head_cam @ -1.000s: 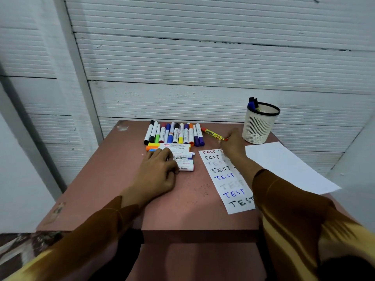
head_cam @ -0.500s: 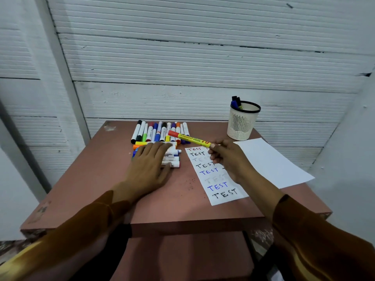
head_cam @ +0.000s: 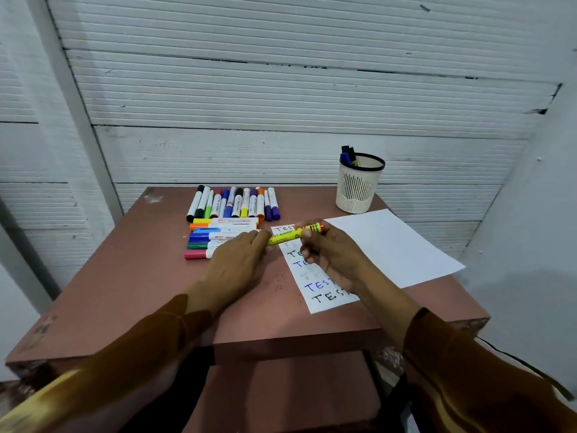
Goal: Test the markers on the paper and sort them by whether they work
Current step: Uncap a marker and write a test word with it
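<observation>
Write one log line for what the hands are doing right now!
right hand: grips yellow marker | left hand: fingers at its cap end | over: test strip | cap: on | cup: holds markers
</observation>
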A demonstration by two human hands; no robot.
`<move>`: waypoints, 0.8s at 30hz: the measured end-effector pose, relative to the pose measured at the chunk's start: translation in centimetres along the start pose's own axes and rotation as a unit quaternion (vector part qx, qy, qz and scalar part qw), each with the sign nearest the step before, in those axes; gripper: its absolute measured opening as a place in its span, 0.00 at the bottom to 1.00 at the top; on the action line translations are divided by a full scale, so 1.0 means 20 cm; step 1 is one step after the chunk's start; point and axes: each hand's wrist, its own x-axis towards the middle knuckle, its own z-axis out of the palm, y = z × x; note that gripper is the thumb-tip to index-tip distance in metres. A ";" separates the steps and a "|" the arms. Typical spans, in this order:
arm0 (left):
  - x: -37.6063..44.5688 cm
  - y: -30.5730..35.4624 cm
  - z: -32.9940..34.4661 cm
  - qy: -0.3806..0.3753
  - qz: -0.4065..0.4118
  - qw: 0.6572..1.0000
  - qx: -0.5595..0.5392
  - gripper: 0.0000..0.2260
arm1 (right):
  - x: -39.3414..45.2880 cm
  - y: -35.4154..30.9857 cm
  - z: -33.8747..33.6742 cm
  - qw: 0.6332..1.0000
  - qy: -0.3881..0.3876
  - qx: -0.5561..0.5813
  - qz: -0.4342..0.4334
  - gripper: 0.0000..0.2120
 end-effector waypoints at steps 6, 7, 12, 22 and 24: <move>0.00 0.02 0.00 0.006 0.038 0.998 -0.051 0.22 | 0.02 0.08 0.06 0.999 0.006 0.035 0.009 0.06; 0.00 0.03 0.01 0.007 0.040 0.998 -0.055 0.22 | 0.02 0.09 0.06 0.999 0.009 0.039 0.010 0.06; 0.01 0.07 0.03 0.021 0.036 0.996 -0.073 0.19 | 0.00 0.08 0.02 0.999 0.017 0.041 -0.013 0.06; 0.05 0.16 0.01 0.023 -0.018 0.993 -0.110 0.28 | -0.06 -0.08 -0.09 0.996 -0.028 0.025 -0.076 0.12; 0.05 0.15 0.01 0.005 -0.047 0.990 -0.130 0.27 | -0.08 -0.12 -0.14 0.994 0.001 0.070 -0.084 0.12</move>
